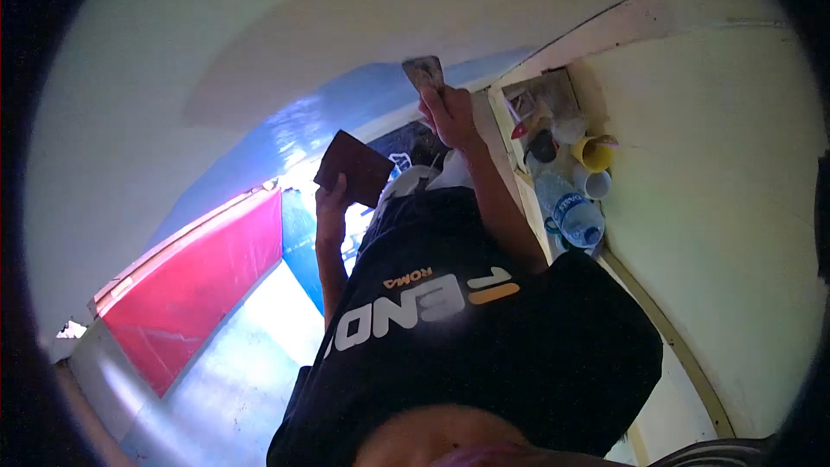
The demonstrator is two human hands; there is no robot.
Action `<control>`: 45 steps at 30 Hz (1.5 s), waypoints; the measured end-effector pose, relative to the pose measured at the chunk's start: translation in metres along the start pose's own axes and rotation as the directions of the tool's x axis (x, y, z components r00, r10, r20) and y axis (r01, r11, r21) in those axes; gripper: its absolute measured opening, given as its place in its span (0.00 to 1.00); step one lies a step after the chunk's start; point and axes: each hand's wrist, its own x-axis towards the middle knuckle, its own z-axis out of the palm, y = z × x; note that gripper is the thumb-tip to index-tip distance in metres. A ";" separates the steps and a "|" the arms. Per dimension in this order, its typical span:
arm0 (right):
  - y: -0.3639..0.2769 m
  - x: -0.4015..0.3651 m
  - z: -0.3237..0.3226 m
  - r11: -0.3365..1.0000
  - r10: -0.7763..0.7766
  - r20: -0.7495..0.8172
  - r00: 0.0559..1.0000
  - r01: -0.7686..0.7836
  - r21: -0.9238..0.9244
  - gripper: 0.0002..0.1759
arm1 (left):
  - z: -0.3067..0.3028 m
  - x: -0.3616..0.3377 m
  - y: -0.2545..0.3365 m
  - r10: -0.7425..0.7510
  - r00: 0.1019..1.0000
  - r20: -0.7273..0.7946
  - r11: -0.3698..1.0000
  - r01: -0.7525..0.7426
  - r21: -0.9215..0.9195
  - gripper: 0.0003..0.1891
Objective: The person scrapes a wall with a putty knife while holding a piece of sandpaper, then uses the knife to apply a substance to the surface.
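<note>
My left hand [331,200] is closed round the lower edge of a dark brown, flat rectangular plate [355,169], held out in front of my body. Slightly higher and to the right, my right hand [449,118] grips a putty knife [424,73] by its handle. The broad, stained blade points up toward the pale wall [346,30], and its tip overlaps the blue band [320,112] in this view. The handle is mostly hidden in my fingers.
On the right, a ledge carries a clear plastic bottle [568,211], a yellow cup [593,153], a white cup [592,182] and other small items. A red panel [203,285] stands at the left above a pale floor [233,389]. A cream wall [709,173] rises on the far right.
</note>
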 end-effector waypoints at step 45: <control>-0.023 -0.004 0.004 0.954 0.102 -0.010 0.995 -0.095 0.285 0.26 | -0.003 0.015 0.002 -0.026 0.997 0.070 1.000 0.026 -0.001 0.22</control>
